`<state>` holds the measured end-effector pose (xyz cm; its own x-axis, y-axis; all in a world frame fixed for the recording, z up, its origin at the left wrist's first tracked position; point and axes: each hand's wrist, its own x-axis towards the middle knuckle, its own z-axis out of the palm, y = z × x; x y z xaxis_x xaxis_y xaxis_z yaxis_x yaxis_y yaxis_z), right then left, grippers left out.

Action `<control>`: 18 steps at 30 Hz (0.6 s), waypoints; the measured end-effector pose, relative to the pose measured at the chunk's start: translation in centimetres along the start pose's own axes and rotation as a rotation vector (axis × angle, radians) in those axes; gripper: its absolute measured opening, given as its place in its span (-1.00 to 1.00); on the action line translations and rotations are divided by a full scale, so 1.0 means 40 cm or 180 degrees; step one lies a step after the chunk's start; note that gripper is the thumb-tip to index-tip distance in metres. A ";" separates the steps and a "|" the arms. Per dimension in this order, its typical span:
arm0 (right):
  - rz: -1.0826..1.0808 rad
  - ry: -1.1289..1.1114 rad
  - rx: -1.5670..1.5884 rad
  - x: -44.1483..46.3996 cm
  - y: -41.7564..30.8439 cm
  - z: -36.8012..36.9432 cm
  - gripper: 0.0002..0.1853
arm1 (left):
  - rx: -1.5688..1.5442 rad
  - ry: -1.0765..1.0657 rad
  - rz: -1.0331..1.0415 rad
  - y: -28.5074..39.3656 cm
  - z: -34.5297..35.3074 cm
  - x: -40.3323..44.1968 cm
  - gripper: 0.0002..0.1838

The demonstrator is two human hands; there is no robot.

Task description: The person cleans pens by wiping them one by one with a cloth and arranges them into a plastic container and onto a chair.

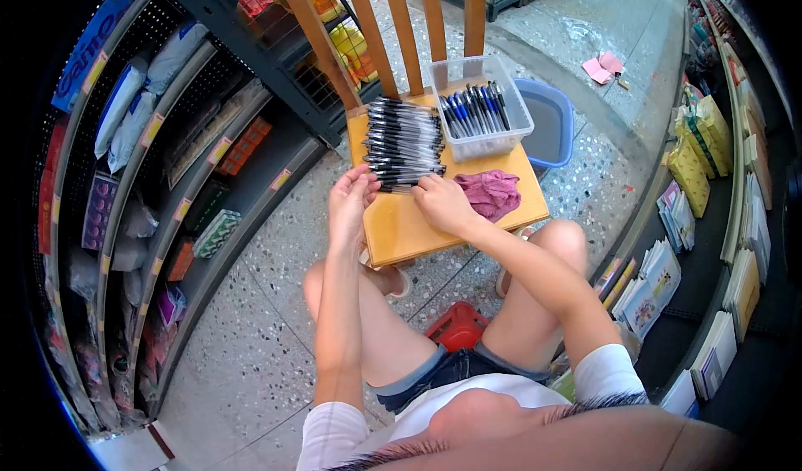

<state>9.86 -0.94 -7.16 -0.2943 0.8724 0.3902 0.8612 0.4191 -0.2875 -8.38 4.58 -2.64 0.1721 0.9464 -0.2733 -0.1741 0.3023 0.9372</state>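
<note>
Rows of black pens with clear barrels (pixel 405 141) lie side by side on the seat of a wooden chair (pixel 409 233). At the left end of the nearest pens, my left hand (pixel 351 204) has thumb and fingers pinched together on a pen. My right hand (pixel 447 205) curls its fingers over the right end of the same front row, closed on a pen there. A crumpled pink cloth (pixel 493 194) lies beside my right wrist. Behind it stands a clear plastic box (pixel 493 145) with several blue and black pens (pixel 474 110) inside.
A blue bin (pixel 558 124) stands on the floor right of the chair. Shop shelves with packages (pixel 221 145) curve along the left; notebooks (pixel 652 287) fill shelves on the right. Pink paper (pixel 603 68) lies on the floor. A red stool (pixel 458 326) shows between my legs.
</note>
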 end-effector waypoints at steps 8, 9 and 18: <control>0.0147 -0.0207 -0.0300 0.021 -0.018 0.042 -0.90 | 0.0259 0.0128 -0.0018 -0.004 -0.080 -0.010 -0.72; 0.0305 -0.0295 -0.0118 0.023 -0.024 0.032 -0.89 | 0.0297 0.0137 -0.0063 0.001 -0.085 -0.014 -0.72; 0.1206 -0.0577 0.2113 0.004 -0.082 -0.072 -0.82 | 0.0156 -0.0214 -0.0454 -0.050 -0.054 -0.022 -0.74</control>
<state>8.18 -2.90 -3.63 -0.1422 0.9894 0.0285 0.5054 0.0973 -0.8574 -10.28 3.40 -4.74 0.2564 0.8841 -0.3907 -0.0962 0.4255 0.8998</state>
